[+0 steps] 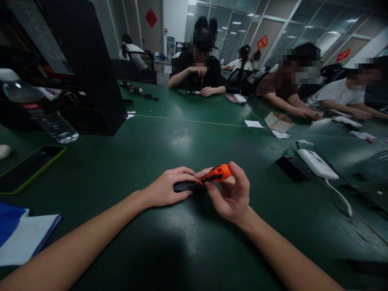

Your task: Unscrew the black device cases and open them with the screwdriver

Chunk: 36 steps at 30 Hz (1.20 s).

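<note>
In the middle of the green table (169, 149), my left hand (169, 186) is closed around a flat, dark, elongated object (181, 186) whose kind I cannot make out. My right hand (232, 192) grips an orange and black screwdriver (220, 173) by its handle. The screwdriver is tilted, with its thin shaft running down and left to the top of the dark object. Its very tip is too small to see clearly. Part of the dark object is hidden under my fingers.
At the left stand a tall black case (87, 68), a water bottle (45, 107) and a phone (33, 167) with a green edge. A white power strip (318, 163) with cables lies at the right. An open box (278, 122) sits further back. Several people are around the table.
</note>
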Each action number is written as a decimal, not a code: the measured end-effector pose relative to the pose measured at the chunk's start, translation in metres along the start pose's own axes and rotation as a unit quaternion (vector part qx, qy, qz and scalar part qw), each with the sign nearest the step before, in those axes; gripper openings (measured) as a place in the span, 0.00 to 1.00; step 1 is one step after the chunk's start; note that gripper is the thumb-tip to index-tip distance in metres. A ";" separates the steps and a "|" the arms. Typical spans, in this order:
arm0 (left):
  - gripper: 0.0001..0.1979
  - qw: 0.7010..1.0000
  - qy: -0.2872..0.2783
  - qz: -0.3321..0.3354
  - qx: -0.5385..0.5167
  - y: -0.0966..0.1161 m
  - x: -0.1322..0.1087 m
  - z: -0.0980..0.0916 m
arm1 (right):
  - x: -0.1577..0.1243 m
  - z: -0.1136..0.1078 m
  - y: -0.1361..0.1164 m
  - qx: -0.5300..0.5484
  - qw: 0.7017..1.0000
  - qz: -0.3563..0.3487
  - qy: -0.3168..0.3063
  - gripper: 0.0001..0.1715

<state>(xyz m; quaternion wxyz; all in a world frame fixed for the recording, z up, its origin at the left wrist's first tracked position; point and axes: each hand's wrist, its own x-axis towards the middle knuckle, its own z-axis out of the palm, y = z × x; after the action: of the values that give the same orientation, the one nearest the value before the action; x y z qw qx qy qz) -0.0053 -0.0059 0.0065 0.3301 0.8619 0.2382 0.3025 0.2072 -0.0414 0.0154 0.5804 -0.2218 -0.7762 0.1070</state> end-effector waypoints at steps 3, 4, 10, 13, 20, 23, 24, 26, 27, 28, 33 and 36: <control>0.20 1.000 0.003 0.008 0.002 -0.002 -0.001 0.001 | 0.001 0.001 0.001 0.014 1.000 -0.018 0.005 0.49; 0.20 1.000 0.003 0.009 0.002 -0.003 -0.001 0.001 | 0.001 0.001 0.001 0.017 1.000 -0.021 0.005 0.49; 0.21 1.000 0.001 0.010 -0.001 -0.002 0.000 0.001 | 0.002 0.001 0.001 0.027 0.999 -0.025 0.003 0.51; 0.21 1.000 0.004 0.010 0.001 -0.002 0.000 0.001 | 0.002 0.000 0.001 0.025 0.999 -0.021 0.001 0.51; 0.20 1.000 0.011 0.013 0.003 -0.002 0.000 0.002 | 0.001 -0.002 0.000 0.019 1.000 -0.011 -0.009 0.51; 0.20 1.000 0.012 0.018 0.002 -0.002 0.000 0.002 | 0.001 -0.001 -0.001 0.024 1.000 -0.017 -0.006 0.51; 0.20 1.000 0.012 0.018 0.002 -0.002 0.000 0.002 | 0.002 -0.001 -0.001 0.025 1.000 -0.017 -0.005 0.51; 0.20 1.000 0.013 0.018 0.003 -0.002 0.000 0.002 | 0.002 -0.001 -0.001 0.024 1.000 -0.016 -0.004 0.52; 0.20 1.000 0.013 0.017 0.003 -0.002 0.000 0.001 | 0.002 -0.001 -0.001 0.023 1.000 -0.015 -0.002 0.52; 0.19 1.000 0.012 0.016 0.003 -0.002 0.000 0.001 | 0.002 -0.001 -0.001 0.023 1.000 -0.016 -0.001 0.52; 0.21 1.000 0.013 0.017 -0.001 -0.002 -0.001 0.002 | 0.003 0.000 0.000 0.039 0.999 -0.026 0.001 0.51; 0.21 1.000 0.011 0.016 -0.002 -0.002 -0.001 0.001 | 0.004 0.001 -0.001 0.044 0.999 -0.027 -0.003 0.52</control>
<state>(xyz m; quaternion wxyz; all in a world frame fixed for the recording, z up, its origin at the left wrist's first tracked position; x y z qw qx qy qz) -0.0056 -0.0055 0.0038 0.3244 0.8616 0.2270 0.3176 0.2056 -0.0408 0.0188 0.5899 -0.1747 -0.7781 0.1266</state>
